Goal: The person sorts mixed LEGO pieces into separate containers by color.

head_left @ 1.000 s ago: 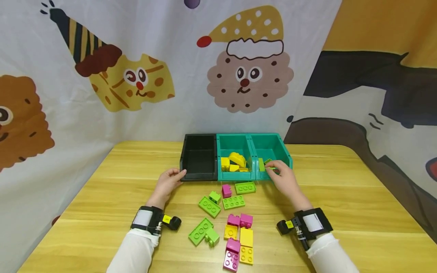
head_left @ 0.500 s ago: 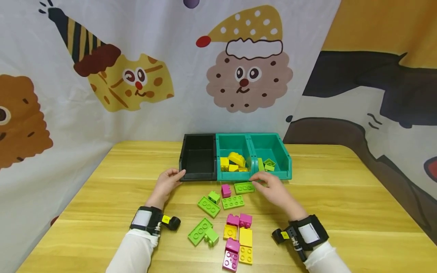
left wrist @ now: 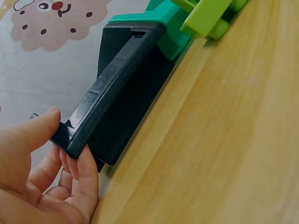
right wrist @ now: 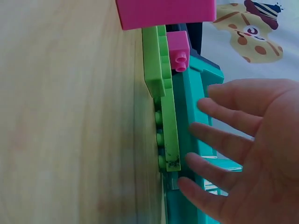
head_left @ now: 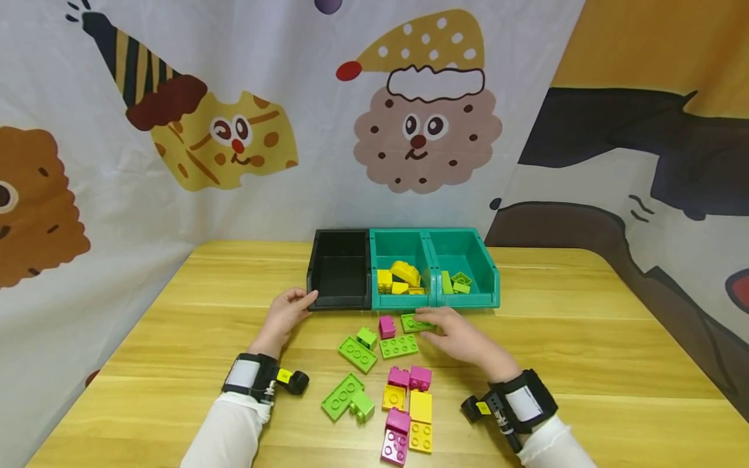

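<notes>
My left hand [head_left: 285,321] pinches the front left corner of the black bin [head_left: 342,303], thumb over the rim and fingers beneath in the left wrist view. My right hand [head_left: 462,337] reaches over an upturned long green brick [head_left: 409,322] in front of the teal bins. Its fingers are spread and hold nothing in the right wrist view, close beside the green brick [right wrist: 172,135]. Near it lie another long green brick [head_left: 400,346], studs up, and a small magenta brick [head_left: 387,327]. The right teal bin [head_left: 468,301] holds a few green bricks [head_left: 461,282].
Yellow bricks [head_left: 406,273] lie in the middle teal bin [head_left: 401,301], joined beside the black one. More green bricks [head_left: 343,396] lie at the left of the wooden table [head_left: 585,364]. Magenta and yellow bricks [head_left: 420,406] are grouped at its front middle. A printed cloth [head_left: 281,208] hangs behind.
My right hand has let go of a green brick in the right teal bin and moved left and nearer, over the long green brick outside. My left hand keeps its hold on the black bin.
</notes>
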The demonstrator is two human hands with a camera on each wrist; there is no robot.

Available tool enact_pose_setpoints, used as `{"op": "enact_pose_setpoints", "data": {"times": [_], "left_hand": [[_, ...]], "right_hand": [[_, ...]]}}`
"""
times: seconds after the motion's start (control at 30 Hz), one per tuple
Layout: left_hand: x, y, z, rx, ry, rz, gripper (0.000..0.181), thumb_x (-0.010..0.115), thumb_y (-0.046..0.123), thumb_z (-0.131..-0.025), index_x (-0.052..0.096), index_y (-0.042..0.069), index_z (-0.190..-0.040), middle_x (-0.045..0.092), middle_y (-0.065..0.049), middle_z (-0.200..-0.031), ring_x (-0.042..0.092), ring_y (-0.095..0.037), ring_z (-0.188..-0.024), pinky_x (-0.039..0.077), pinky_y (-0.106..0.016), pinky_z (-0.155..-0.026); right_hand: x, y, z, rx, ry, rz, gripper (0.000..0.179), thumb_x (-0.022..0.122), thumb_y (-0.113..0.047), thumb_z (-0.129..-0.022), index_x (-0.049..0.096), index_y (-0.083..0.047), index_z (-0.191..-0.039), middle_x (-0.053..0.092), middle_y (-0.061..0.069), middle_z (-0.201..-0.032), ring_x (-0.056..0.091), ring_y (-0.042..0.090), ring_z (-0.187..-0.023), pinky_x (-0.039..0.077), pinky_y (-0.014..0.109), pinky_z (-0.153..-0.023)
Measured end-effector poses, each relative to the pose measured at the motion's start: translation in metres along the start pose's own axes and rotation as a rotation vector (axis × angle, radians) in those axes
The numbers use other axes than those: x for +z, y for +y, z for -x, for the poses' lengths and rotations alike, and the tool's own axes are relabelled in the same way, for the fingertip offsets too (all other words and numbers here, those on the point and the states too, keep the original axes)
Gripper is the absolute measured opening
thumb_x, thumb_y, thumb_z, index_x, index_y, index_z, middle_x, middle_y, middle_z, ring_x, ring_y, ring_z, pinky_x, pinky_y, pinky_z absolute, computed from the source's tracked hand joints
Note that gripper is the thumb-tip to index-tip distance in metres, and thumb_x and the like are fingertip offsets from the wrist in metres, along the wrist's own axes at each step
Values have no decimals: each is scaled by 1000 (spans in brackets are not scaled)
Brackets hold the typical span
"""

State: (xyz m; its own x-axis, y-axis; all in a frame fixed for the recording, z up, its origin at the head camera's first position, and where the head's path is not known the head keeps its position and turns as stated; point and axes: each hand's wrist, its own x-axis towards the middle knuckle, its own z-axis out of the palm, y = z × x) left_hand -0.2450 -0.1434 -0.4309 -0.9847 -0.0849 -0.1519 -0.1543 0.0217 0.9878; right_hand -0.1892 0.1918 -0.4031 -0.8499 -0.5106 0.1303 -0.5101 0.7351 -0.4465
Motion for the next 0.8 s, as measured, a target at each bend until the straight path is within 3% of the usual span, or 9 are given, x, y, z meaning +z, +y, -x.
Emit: {"op": "enact_pose_setpoints", "data": {"times": [0.2, 0.43, 0.57, 0.67, 0.8], "left_hand": [[-1, 0, 0, 2, 1, -2, 22, 64, 18, -92, 51, 1, -98, 46, 2, -84, 49, -7, -75, 50, -17, -69], [-1, 0, 0, 2, 4, -3, 23, 64, 18, -91, 52, 0, -98, 46, 2, -83, 49, -7, -73, 50, -17, -69], [-1, 0, -1, 0, 5, 0, 24, 64, 18, -91, 52, 0, -99, 46, 2, -83, 49, -7, -72, 50, -17, -68], [0, 0, -1, 0, 5, 0, 24, 64, 18, -91, 51, -1, -100, 46, 2, -84, 49, -7, -72, 50, -17, -68], [0, 0, -1, -2, 3, 2, 24, 64, 17, -91, 51, -1, -100, 46, 2, -84, 49, -7, -72, 50, -16, -68]], "right_hand": [[1, 0, 1, 15, -63, 8, 38, 62, -14, -91, 57, -6, -128, 48, 17, -139, 43, 38, -126, 40, 52, -102], [1, 1, 1, 22, -33, 21, 42, 68, -11, -86, 58, -4, -125, 52, 18, -131, 47, 37, -121, 42, 51, -99], [2, 2, 0, 45, -4, 17, 41, 72, -9, -82, 60, -4, -121, 58, 13, -116, 54, 25, -95, 50, 38, -82], [1, 4, -1, 89, 8, 11, 43, 75, -7, -79, 61, -3, -119, 58, 8, -103, 49, 16, -80, 45, 28, -68], [1, 5, -2, 161, 8, 26, 44, 77, -8, -77, 62, -2, -117, 59, 6, -97, 50, 15, -79, 46, 28, -68]]}}
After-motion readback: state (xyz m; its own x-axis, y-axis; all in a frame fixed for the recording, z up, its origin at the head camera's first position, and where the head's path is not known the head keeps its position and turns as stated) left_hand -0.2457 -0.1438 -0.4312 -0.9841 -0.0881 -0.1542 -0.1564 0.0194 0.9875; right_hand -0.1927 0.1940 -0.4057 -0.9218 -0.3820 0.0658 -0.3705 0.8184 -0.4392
